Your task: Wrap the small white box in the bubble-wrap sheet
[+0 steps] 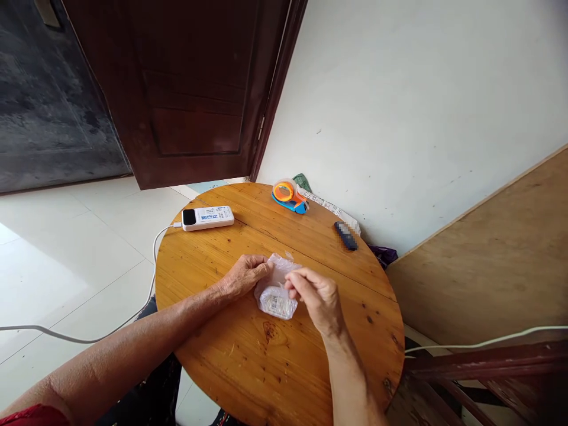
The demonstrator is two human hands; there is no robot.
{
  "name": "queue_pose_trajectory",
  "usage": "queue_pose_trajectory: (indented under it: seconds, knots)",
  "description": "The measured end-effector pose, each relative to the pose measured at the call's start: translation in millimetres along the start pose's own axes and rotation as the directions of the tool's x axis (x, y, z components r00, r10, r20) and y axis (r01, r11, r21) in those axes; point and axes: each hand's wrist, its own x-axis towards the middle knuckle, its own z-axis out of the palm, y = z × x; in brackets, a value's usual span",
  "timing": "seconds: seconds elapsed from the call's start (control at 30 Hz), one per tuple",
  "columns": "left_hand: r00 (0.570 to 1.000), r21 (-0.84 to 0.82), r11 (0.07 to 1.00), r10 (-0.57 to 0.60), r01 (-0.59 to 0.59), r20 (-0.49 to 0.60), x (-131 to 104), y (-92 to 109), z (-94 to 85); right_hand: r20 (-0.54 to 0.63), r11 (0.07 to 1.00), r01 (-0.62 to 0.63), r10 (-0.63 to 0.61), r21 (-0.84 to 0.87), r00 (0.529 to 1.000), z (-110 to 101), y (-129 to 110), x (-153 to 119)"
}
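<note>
A clear, bubble-wrap-like plastic pouch (275, 303) lies on the round wooden table (213, 340). Through its near end shows a pale label with printing like a barcode. My left hand (246, 275) grips the pouch's far left edge, with the thumb on top of the plastic. Over the right side of the pouch is my right hand (317, 296), its thumb and fingertips pinched together. Whatever sits between those fingertips, if anything, is too small to make out.
A white power bank (208, 218) with a plugged-in white cable (153, 266) rests at the table's left. An orange and blue tape dispenser (290, 196) stands at the back. A dark, blurred object (345, 236) lies at right. Beyond are a wall and a brown door (190, 89).
</note>
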Motion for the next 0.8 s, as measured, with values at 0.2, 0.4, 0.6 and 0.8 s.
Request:
queue_pose_trajectory:
  seconds: [0.2, 0.4, 0.6, 0.8]
  knots:
    - [0.998, -0.098, 0.995, -0.003, 0.008, 0.058, -5.4, 6.7, 1.1, -0.143, 0.945, -0.026, -0.022, -0.325, 0.989, 13.4, 5.3, 5.5]
    - [0.993, -0.129, 0.991, -0.006, 0.021, 0.117, -7.4, 9.7, 0.5, -0.194, 0.925, -0.102, 0.031, -0.366, 0.981, 16.7, 6.4, 4.3]
    - [0.993, -0.184, 0.982, 0.008, -0.029, -0.114, 1.7, 9.4, -4.9, -0.252, 0.984, -0.168, 0.149, -0.054, 0.956, 4.8, 18.5, 8.3]
    - [0.979, -0.086, 0.995, 0.032, -0.050, -0.201, 6.7, 8.7, -13.0, -0.282, 0.938, -0.294, 0.336, 0.184, 0.898, -1.0, 22.5, 13.3]
